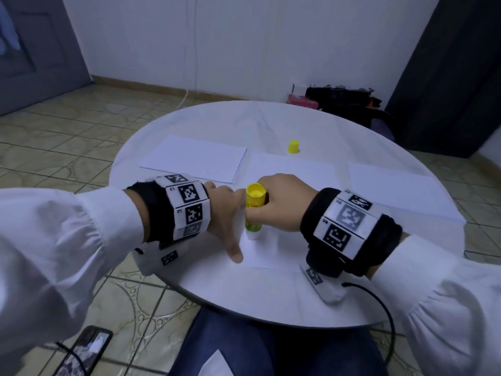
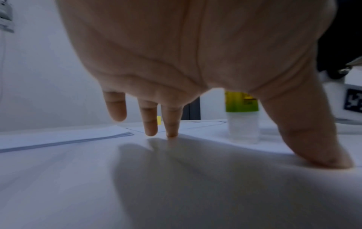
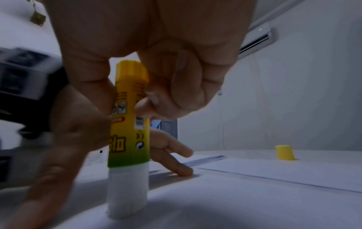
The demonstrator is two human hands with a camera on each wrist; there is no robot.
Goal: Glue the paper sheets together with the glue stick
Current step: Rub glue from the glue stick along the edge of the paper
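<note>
Gripping glue stick in right hand, fingers curled round the barrel, stick upright, white glue end down on centre sheet. Left hand just left of the stick, fingers spread straight, fingertips and thumb pressing that sheet on the bench. Yellow cap stands beyond the stick. Paper stacks lie left and right of it.

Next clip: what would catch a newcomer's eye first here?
The yellow glue stick at the table's near middle, held upright by the right hand with its white glue end pressed on a paper sheet. The left hand beside it braces the sheet with spread fingertips. The yellow cap stands alone farther back.
</note>
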